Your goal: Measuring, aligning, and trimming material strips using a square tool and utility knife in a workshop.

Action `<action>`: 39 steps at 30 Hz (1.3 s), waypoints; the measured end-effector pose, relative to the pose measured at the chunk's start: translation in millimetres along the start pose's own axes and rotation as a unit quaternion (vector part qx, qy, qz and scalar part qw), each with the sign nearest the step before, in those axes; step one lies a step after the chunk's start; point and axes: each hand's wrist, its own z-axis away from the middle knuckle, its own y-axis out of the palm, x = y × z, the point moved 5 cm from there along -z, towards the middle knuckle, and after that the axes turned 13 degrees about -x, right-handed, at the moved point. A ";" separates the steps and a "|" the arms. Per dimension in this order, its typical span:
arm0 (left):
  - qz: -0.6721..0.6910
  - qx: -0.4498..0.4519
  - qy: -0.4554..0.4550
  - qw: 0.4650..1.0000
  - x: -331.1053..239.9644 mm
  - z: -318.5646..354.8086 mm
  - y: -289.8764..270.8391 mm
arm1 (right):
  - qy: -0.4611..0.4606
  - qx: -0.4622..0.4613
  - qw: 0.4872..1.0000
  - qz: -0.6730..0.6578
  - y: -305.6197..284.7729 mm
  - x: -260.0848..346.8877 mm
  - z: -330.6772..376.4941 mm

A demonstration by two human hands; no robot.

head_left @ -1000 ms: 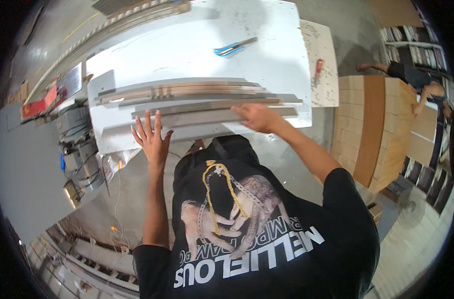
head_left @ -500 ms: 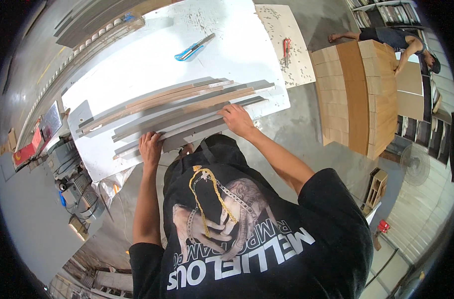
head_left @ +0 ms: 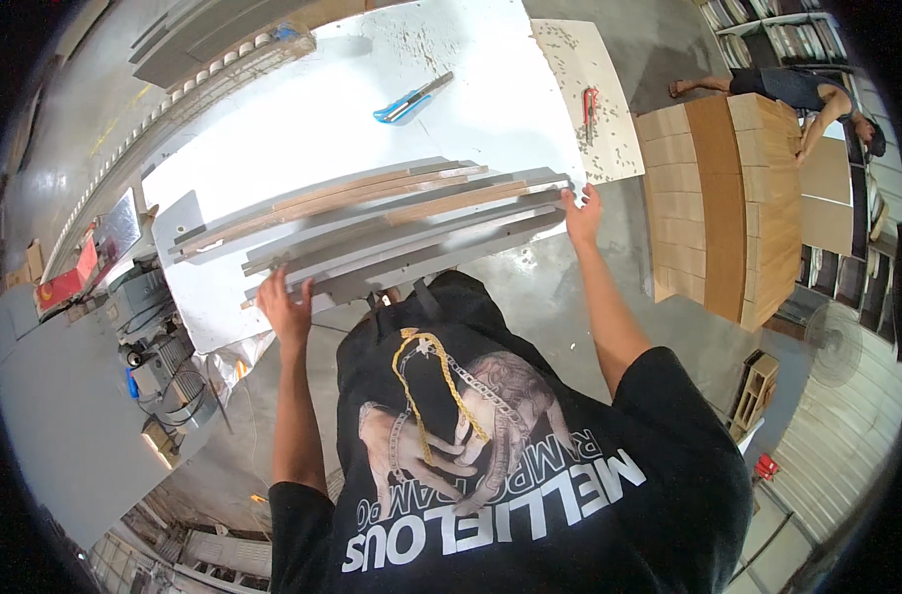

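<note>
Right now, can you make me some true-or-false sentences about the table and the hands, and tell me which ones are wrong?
1. The blue cutter lies on the white table. True.
2. The red cutter lies on the floor. False: it lies on the pale, speckled board beside the table.
3. The right hand is by the right-hand ends of the long strips. True.
4. The left hand holds the blue cutter. False: it is at the left-hand ends of the nearer strips.
5. Another person is beside the big tan stack. True.
</note>
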 end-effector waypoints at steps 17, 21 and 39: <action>0.164 0.114 -0.445 0.873 210.9 33.4 66.3 | 0.026 0.135 0.989 -0.052 38.9 -5.5 -12.8; 0.142 0.114 -0.409 0.894 211.5 41.6 81.9 | 0.031 0.209 0.969 -0.127 49.6 -31.4 -25.0; 0.054 0.064 -0.330 0.940 161.9 6.1 46.6 | 0.023 0.046 0.998 0.033 10.1 32.0 8.6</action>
